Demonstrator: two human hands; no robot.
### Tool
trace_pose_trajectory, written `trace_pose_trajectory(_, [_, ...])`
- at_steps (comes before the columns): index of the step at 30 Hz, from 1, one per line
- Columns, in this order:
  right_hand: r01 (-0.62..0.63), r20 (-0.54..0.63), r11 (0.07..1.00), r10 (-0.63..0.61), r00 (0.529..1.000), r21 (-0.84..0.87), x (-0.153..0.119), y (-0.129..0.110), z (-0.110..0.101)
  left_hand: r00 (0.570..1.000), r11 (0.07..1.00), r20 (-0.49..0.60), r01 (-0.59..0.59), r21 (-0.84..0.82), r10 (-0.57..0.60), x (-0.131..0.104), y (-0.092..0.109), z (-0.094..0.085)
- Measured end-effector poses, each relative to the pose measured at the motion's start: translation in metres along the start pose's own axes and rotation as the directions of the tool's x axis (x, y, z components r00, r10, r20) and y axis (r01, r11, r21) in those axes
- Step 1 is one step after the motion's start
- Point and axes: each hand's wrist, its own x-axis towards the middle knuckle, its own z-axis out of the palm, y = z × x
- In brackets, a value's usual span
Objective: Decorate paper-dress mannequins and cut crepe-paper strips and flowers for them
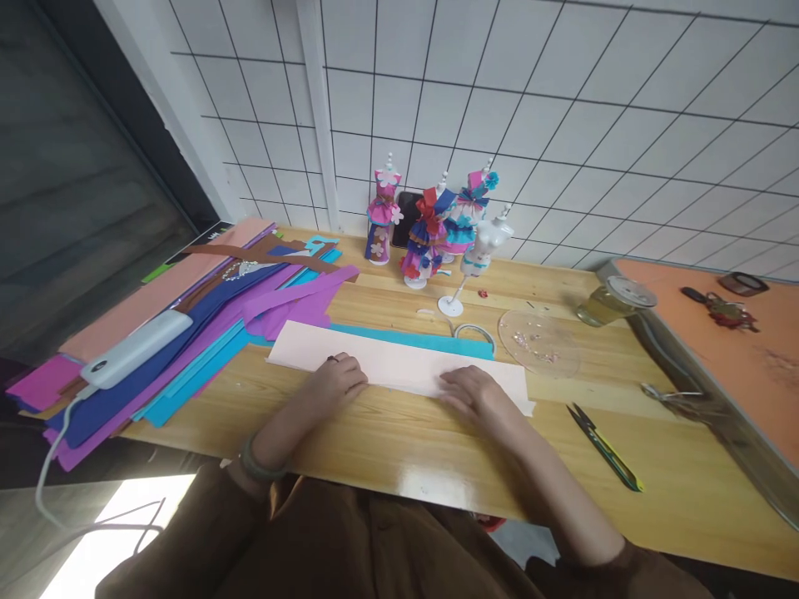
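Observation:
A long pale pink paper strip point(399, 363) lies across the wooden table in front of me, over a piece of teal paper point(430, 342) that shows along its far side. My left hand point(337, 378) is closed at the strip's near edge, fingers curled together on it. Farther right, my right hand point(478, 393) holds the same near edge, its fingers over the paper and the thumb lower, close to the edge. What lies under the fingertips is hidden. Yellow-green thread snips point(604, 447) lie to the right of my right hand.
Coloured paper sheets point(205, 333) are piled at left, with a white power bank point(137, 348) and its cable on top. Several small dress forms point(462, 233) stand by the tiled wall. A clear bead dish point(538, 343), a lidded cup point(615, 301) and an orange-surfaced tray point(749, 358) are at right.

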Motion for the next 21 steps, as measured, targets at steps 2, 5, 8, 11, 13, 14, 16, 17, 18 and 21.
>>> trace_pose_trajectory(2, [-0.010, 0.044, 1.000, 0.011, 0.999, -0.025, -0.010, -0.007, 0.000, 1.000, 0.999, 0.003, 0.009, -0.033, -0.009, -0.001, 0.000, -0.002])
trace_pose_trajectory(5, [-0.039, 0.066, 0.996, 0.045, 0.997, -0.084, -0.028, -0.010, 0.002, 1.000, 0.998, -0.005, 0.022, -0.067, -0.022, -0.005, -0.001, -0.002])
trace_pose_trajectory(8, [-0.060, 0.045, 0.990, 0.067, 0.997, -0.126, -0.046, -0.008, 0.004, 0.999, 0.996, -0.026, 0.023, -0.090, -0.025, -0.008, -0.002, -0.001])
trace_pose_trajectory(11, [-0.103, 0.003, 0.985, 0.105, 0.994, -0.138, -0.060, -0.004, 0.006, 0.999, 0.996, -0.044, 0.021, -0.091, -0.025, -0.010, -0.002, 0.000])
trace_pose_trajectory(13, [-0.140, -0.029, 0.982, 0.137, 0.990, -0.128, -0.066, -0.002, 0.005, 0.999, 0.996, -0.043, 0.021, -0.089, -0.025, -0.010, -0.002, 0.000])
trace_pose_trajectory(14, [-0.156, -0.044, 0.981, 0.151, 0.987, -0.119, -0.069, 0.000, 0.005, 0.999, 0.996, -0.037, 0.023, -0.090, -0.026, -0.010, -0.002, 0.000])
trace_pose_trajectory(16, [-0.183, -0.065, 0.978, 0.177, 0.982, -0.099, -0.074, 0.004, 0.003, 0.999, 0.995, -0.022, 0.032, -0.096, -0.034, -0.010, -0.001, -0.002])
trace_pose_trajectory(17, [-0.197, -0.072, 0.976, 0.191, 0.979, -0.090, -0.077, 0.006, 0.002, 0.999, 0.994, -0.014, 0.038, -0.099, -0.040, -0.010, -0.001, -0.002])
trace_pose_trajectory(18, [-0.211, -0.077, 0.974, 0.205, 0.976, -0.081, -0.080, 0.009, 0.001, 0.999, 0.994, -0.009, 0.045, -0.100, -0.046, -0.009, 0.000, -0.003])
trace_pose_trajectory(21, [-0.254, -0.104, 0.965, 0.247, 0.964, -0.061, -0.090, 0.019, -0.003, 0.998, 0.993, -0.002, 0.064, -0.099, -0.065, -0.009, 0.002, -0.004])
